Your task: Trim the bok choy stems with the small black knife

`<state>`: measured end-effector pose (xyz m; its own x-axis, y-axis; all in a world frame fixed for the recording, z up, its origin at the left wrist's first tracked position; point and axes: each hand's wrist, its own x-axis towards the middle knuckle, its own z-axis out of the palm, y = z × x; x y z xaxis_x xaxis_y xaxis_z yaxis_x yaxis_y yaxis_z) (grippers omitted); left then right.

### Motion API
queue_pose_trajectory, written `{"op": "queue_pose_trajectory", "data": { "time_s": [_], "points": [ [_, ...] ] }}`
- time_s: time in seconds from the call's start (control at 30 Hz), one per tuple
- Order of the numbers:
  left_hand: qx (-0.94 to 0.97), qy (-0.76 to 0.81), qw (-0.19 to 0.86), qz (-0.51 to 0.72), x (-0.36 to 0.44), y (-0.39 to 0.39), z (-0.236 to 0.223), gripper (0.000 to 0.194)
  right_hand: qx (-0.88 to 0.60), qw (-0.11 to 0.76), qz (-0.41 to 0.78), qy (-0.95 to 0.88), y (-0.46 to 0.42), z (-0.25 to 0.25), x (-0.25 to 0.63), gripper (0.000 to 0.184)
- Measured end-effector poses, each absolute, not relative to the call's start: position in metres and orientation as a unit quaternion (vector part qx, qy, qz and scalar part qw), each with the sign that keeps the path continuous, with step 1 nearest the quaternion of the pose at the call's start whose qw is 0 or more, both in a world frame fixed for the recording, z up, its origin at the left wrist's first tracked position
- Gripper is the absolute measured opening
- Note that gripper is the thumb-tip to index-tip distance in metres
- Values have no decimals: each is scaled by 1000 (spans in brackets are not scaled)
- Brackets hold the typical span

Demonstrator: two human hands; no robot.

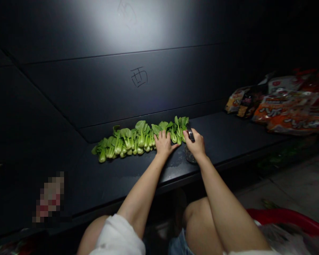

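Small heads of bok choy lie packed in a long row on the dark shelf, leaves toward the back panel and pale stems toward me. My left hand rests on the right part of this row, its fingers spread over the leaves and its thumb out to the right. Just right of the last heads, my right hand is closed around a clear container with a dark curved upper part. My fingers cover much of it, so its exact kind is hidden. Wet marks show on the shelf between my hands.
Several orange and dark snack packets are piled on the shelf at the right. Behind the bok choy rises a dark panel with a handwritten character. A red basin holding clear plastic stands low at the right. A blurred-out patch is at the left.
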<state>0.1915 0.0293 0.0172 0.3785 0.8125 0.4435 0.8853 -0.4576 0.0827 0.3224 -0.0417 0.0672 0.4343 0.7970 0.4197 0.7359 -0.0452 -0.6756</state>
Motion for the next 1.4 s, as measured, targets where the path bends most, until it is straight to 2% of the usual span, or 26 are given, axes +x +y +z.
{"op": "queue_pose_trajectory", "data": {
  "time_s": [0.17, 0.3, 0.83, 1.13, 1.4],
  "points": [
    [-812, -531, 86, -225, 197, 30, 17, 65, -732, 422, 37, -534, -42, 67, 325, 29],
    [-826, -513, 83, -215, 193, 27, 18, 65, -737, 410, 34, -536, -43, 67, 328, 29],
    [-812, -516, 92, -257, 141, 20, 28, 47, -774, 325, 44, -541, -51, 73, 330, 33],
    [-805, -521, 102, -263, 113, 15, 33, 44, -756, 351, 31, -551, -47, 74, 322, 28],
    [-797, -531, 105, -266, 92, 9, 37, 44, -731, 326, 33, -599, -47, 77, 305, 27]
  ]
}}
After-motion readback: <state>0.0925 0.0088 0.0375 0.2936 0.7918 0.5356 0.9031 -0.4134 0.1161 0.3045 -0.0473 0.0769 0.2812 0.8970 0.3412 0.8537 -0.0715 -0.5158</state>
